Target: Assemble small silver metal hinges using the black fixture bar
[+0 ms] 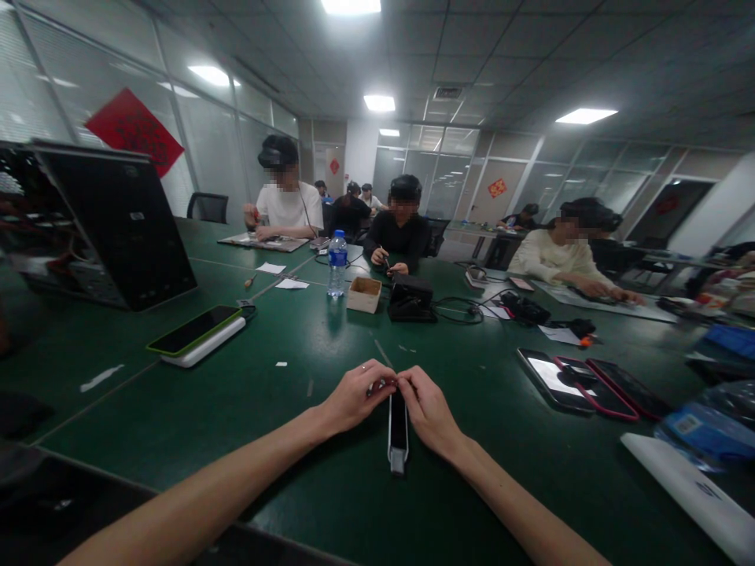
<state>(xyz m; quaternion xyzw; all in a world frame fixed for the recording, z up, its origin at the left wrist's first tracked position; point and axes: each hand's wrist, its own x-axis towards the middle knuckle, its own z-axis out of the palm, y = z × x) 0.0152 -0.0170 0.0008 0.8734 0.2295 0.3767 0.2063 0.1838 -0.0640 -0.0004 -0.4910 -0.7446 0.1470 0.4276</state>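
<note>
My two hands are together in front of me, the fingertips of my left hand point(355, 399) and my right hand point(432, 413) meeting over the far end of a narrow dark bar point(399, 424). A small reddish-dark piece point(383, 384) shows among the fingers of my left hand, but they hide most of it, and I cannot tell how firmly either hand grips it. The bar lies on the green surface point(330, 495) between my hands, pale along its edges, with its grey end point(397, 462) pointing back towards me. Straight beyond my hands stand a small open box point(364, 297) and, next to it, a black stand point(411, 297); just left of the box is an upright water bottle point(336, 267) with a blue cap. Off to the left of my hands a phone point(194, 328) in a green-edged case rests on a white slab point(206, 347), and further left, beyond it, is a black computer case point(121, 228). To the right of my hands, well apart from them, lie a lit phone point(546, 373) and a red-rimmed phone case point(616, 405). Nearer to me on that side is a white flat device point(693, 487). Across from my hands sits a person in black point(401, 232), bent over their own work.
</note>
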